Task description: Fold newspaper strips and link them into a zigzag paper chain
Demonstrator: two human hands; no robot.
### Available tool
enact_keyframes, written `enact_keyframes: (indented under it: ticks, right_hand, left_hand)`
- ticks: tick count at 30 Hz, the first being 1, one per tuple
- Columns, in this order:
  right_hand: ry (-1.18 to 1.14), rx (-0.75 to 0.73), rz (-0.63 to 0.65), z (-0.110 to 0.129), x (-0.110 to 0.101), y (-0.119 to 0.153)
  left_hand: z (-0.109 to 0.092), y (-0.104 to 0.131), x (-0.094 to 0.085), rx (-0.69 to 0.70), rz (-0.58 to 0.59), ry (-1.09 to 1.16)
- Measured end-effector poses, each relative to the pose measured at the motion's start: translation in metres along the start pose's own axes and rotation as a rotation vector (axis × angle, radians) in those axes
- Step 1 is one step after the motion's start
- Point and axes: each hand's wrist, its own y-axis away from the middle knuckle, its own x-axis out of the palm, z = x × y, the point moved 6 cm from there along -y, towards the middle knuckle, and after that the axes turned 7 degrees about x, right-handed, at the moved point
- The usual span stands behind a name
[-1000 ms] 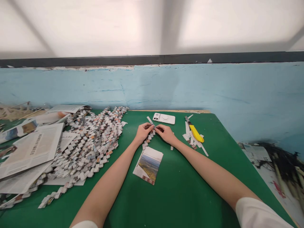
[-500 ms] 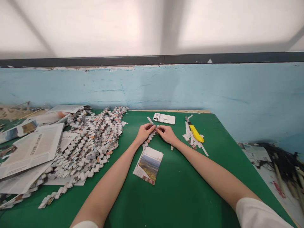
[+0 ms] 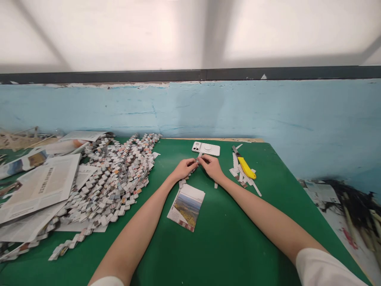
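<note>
My left hand [image 3: 185,168] and my right hand [image 3: 210,166] meet at the middle of the green table, fingertips pinched together. Between them is the end of a short folded paper chain [image 3: 183,181], which hangs down from under my left hand. A narrow paper strip [image 3: 200,154] sticks up from my right fingertips, in front of the white phone [image 3: 210,149]. Just below my hands lies a small stack of cut paper [image 3: 187,206] with a landscape picture on top. My fingers partly hide the fold they hold.
Folded paper chains [image 3: 119,178] are heaped at the left beside newspaper sheets [image 3: 44,186]. To the right, a yellow knife [image 3: 246,167] rests on loose paper strips [image 3: 238,171]. The blue wall [image 3: 133,107] stands behind the table [image 3: 232,238].
The strip's upright end has shifted from beside my left fingertips to my right fingertips, in front of the phone. My left hand has turned and moved slightly right and down.
</note>
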Motion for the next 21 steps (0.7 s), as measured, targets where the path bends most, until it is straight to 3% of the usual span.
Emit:
enact_keyframes:
  ticks: [7,21]
  right_hand:
    - [0.016,-0.035,-0.049,0.001,-0.001,0.002]
    - [-0.090,-0.057,0.124,0.011,0.004,0.003]
  left_hand:
    - [-0.005,-0.001,0.000,0.038,-0.006,-0.009]
    - [0.017,-0.005,-0.003,-0.019,-0.030,0.128]
